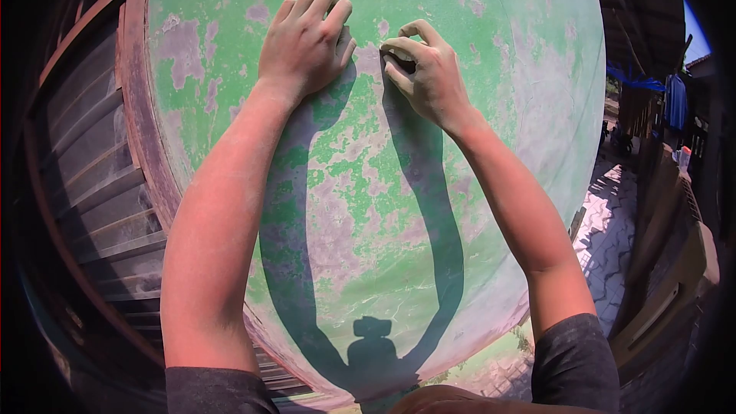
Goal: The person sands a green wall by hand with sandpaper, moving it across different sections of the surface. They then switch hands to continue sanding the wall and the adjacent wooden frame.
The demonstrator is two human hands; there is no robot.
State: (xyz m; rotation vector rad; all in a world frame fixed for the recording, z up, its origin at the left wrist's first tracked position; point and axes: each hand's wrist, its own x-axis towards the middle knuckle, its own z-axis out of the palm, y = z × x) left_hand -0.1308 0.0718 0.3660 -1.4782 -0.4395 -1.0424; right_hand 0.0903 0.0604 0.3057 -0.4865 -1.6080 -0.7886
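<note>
In the head view a green painted wall [353, 161] fills the middle, its coat worn through in greyish-lilac patches. My left hand [305, 42] is up against its upper part, palm side toward the paint and fingers curled; whatever may be under them is hidden. To its right, my right hand [433, 73] is closed in a pinch at the wall surface. Something small and dark [402, 64] shows between the thumb and index finger, too shaded to name. Pale dust coats both hands.
A weathered wooden frame [147, 107] and dark slatted panel [92, 176] border the wall on the left. On the right are sunlit paving [606, 222], a wooden piece [667, 291] and a hanging blue cloth [675, 100]. My shadow falls across the wall.
</note>
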